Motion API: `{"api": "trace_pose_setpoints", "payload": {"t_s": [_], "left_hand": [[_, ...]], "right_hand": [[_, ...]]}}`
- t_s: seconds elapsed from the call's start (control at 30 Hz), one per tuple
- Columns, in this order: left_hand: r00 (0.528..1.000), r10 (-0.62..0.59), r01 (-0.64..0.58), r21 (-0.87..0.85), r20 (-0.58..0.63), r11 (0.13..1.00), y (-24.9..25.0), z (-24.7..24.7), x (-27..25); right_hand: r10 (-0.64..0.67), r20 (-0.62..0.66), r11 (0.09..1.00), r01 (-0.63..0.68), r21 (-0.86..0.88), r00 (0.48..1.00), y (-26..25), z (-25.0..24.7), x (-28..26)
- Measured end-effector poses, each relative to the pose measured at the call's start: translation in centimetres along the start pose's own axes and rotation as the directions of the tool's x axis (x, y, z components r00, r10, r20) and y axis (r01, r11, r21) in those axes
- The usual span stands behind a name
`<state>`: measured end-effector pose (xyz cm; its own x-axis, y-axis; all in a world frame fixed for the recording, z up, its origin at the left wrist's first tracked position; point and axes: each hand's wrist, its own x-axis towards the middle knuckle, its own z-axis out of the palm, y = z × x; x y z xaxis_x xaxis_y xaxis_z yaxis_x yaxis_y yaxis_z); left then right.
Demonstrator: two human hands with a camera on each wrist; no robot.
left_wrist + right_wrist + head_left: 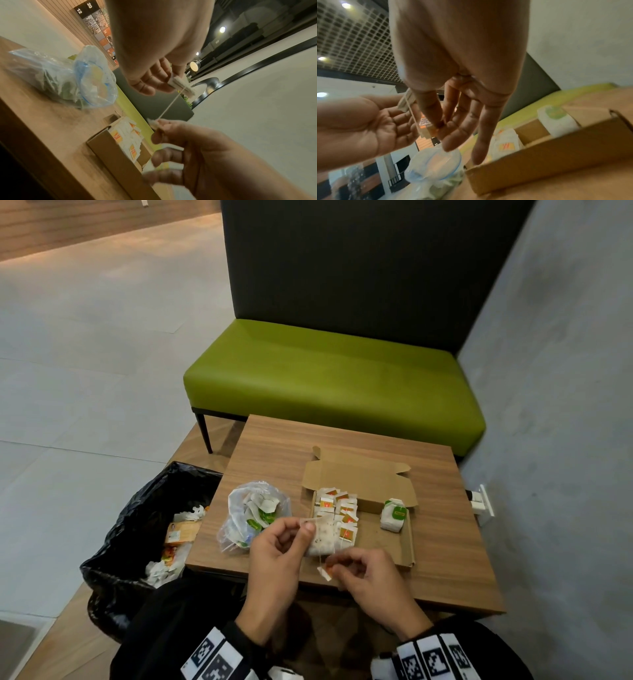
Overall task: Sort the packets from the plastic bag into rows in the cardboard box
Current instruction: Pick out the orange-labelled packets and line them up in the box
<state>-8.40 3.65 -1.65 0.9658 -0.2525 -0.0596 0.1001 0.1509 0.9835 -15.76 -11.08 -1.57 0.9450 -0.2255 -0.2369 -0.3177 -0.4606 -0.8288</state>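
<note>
My left hand [306, 525] pinches the top corner of a white tea-bag packet [323, 537] just above the near left corner of the open cardboard box [380, 546]. Its string runs down to an orange-and-white tag [325, 572], pinched by my right hand [334, 568] in front of the box. The left wrist view shows the packet [181, 85] edge-on with the string taut. Rows of orange-tagged packets [337, 511] fill the box's left side; a green-tagged stack [394, 515] stands at its right. The clear plastic bag [253, 511], left of the box, holds several green-tagged packets.
The small wooden table [445, 542] carries the box and the bag. A bin lined with a black bag [137, 508] holding wrappers stands at the table's left edge. A green bench [325, 371] sits behind the table, and a grey wall [565, 405] runs along the right.
</note>
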Motion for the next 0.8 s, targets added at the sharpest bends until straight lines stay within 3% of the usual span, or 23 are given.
{"api": "trace_pose_setpoints", "payload": {"t_s": [0.13, 0.43, 0.8], "left_hand": [[1.0, 0.02, -0.02, 0.0, -0.022, 1.0, 0.3, -0.1, 0.5], [0.994, -0.088, 0.085, 0.051, 0.058, 0.995, 0.1, 0.0, 0.0], [0.986, -0.104, 0.094, 0.08, 0.13, 0.992, -0.5, 0.1, -0.9]], "right_hand": [[0.05, 0.082, 0.997, -0.055, 0.055, 0.995, 0.6, 0.9, -0.6], [0.002, -0.091, 0.993, 0.009, 0.122, 0.996, 0.4, 0.0, -0.1], [-0.109, -0.125, 0.931, 0.145, 0.335, 0.986, -1.0, -1.2, -0.2]]}}
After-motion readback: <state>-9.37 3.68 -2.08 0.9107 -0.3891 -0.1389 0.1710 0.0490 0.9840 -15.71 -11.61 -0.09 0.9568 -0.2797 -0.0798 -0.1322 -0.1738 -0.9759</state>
